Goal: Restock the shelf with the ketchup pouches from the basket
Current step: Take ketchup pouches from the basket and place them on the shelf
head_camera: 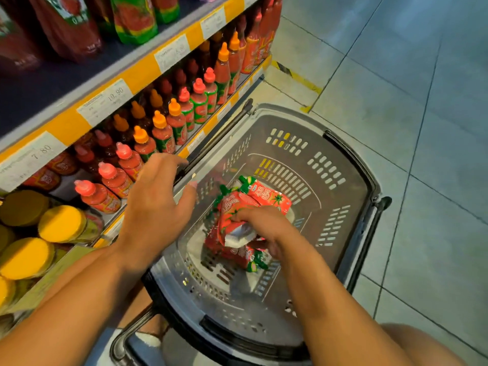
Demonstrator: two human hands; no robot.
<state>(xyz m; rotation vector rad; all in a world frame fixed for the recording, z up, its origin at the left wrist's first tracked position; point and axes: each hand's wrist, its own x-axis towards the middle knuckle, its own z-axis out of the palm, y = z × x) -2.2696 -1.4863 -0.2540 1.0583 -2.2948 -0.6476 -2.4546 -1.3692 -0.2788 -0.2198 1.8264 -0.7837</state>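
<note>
A grey perforated plastic shopping basket (343, 165) stands on the pale tiled floor (422, 101), its left rim just beside the lower edge of the yellow-trimmed store shelf (137, 72). A small heap of red-and-green ketchup pouches (269, 195) lies on the basket's bottom, near its middle. The right hand (264, 225) reaches down into the basket, and its curled fingers grip the topmost pouch of the heap, with the other pouches touching beneath and beyond it. The left hand (158, 204) hovers above the basket's left rim, fingers spread and relaxed, holding nothing, close to the pouches but apart from them. On the shelf's lower tier, just left of that hand, stand rows of red sauce bottles with pink and orange caps (169, 122), and yellow-lidded jars (62, 223) sit nearer the shelf's near corner.
</note>
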